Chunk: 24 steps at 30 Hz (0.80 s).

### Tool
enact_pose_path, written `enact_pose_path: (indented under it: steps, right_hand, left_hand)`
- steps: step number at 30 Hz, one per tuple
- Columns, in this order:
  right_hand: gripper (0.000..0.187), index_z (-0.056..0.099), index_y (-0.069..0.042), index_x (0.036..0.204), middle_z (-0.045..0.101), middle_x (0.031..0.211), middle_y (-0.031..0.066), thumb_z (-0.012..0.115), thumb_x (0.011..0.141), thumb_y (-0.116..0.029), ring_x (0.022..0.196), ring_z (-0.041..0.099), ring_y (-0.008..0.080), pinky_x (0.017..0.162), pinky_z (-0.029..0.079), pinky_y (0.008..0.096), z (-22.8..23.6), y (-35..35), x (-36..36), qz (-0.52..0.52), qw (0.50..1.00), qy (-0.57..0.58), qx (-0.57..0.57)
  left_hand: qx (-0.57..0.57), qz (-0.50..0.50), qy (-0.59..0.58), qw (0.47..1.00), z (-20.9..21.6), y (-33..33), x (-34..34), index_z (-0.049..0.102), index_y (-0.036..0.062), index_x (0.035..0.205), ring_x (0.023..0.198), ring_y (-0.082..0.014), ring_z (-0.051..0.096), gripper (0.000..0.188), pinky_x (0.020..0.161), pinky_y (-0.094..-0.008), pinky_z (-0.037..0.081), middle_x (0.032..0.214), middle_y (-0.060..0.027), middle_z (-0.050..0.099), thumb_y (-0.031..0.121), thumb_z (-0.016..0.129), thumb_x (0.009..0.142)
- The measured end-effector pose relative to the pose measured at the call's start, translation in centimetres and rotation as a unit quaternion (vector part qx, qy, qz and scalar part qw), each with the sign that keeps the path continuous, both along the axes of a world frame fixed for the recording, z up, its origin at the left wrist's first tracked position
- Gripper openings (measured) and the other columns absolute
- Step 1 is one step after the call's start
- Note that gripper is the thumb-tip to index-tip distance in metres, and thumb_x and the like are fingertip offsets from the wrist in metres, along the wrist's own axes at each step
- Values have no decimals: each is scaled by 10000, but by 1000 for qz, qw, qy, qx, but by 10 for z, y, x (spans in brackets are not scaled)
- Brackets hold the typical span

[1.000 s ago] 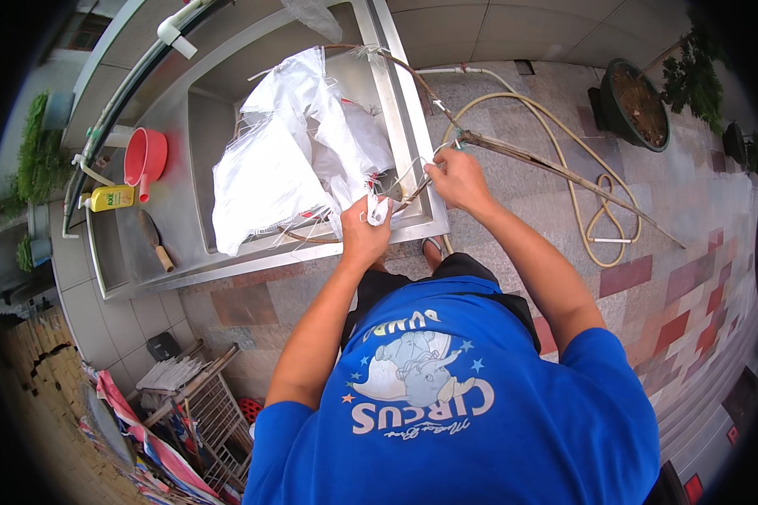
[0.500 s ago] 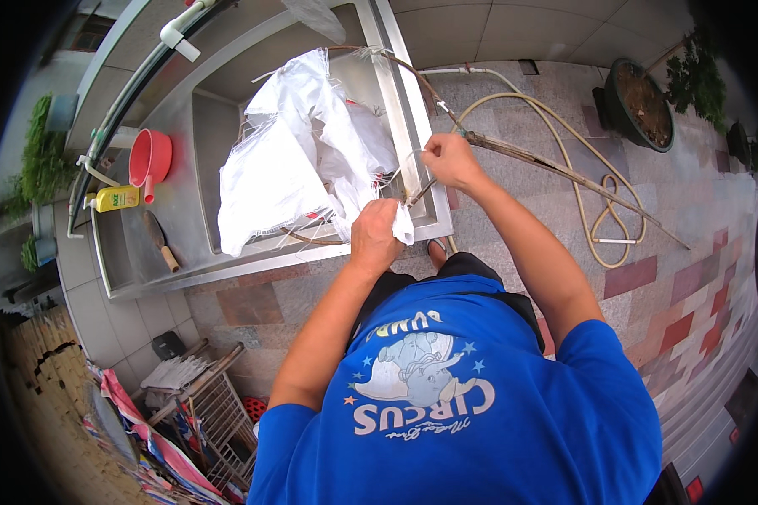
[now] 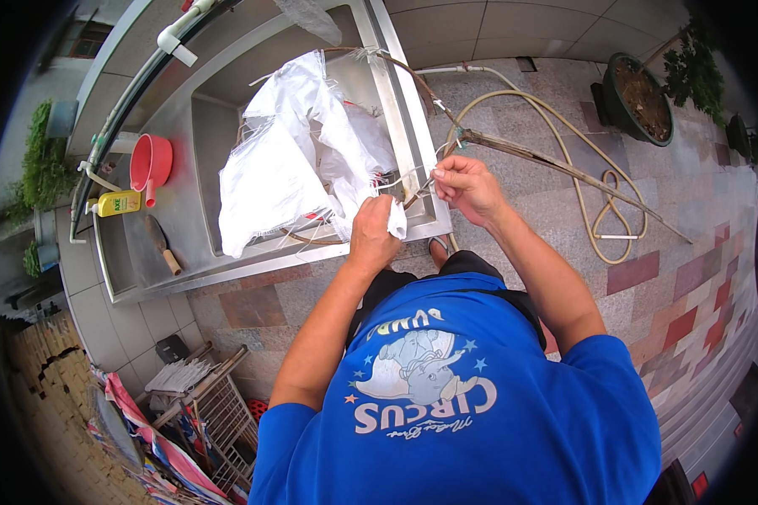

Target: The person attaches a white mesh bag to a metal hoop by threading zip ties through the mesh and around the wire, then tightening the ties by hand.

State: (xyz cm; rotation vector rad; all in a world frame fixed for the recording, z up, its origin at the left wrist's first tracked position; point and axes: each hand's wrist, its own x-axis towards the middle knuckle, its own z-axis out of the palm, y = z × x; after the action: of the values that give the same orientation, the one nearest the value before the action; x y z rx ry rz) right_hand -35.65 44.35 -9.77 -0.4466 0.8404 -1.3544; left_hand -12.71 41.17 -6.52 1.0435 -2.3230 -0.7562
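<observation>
My left hand clutches the white woven sheet, its bulk at ten o'clock; my right hand, towards two, pinches what looks like a thin strand — too hard a tug could snap it or fray the sheet.

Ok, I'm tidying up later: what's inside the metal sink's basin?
White sacking and part of a bent brown rod show within the basin. The sacking covers much of its floor; anything underneath can't be seen.
</observation>
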Motion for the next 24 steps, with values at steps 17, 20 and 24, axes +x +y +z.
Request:
enact_pose_path:
  steps: [17,20,24]
  right_hand:
    - [155,710,41,1083,673,754,69,658,999,-78,752,663,144,750,538,306,3,54,33,-112,990,-41,81]
    - [177,704,53,1103,670,771,81,642,1007,-82,772,648,176,798,530,331,1,57,16,-67,992,-97,49]
    - [163,719,53,1087,687,883,113,659,988,-62,777,625,176,786,517,317,17,64,16,-5,997,-82,-12]
  left_hand:
    - [-2,-41,40,998,-4,9,2,590,-15,1265,867,-382,604,524,761,-454,505,936,-176,629,-37,724,759]
    - [8,9,38,999,-6,14,-3,564,-43,1355,854,-377,601,631,754,-453,505,927,-175,643,-33,730,747]
    - [-3,6,43,999,-6,9,-2,527,-64,1403,840,-378,594,687,766,-464,504,935,-198,653,-25,733,749]
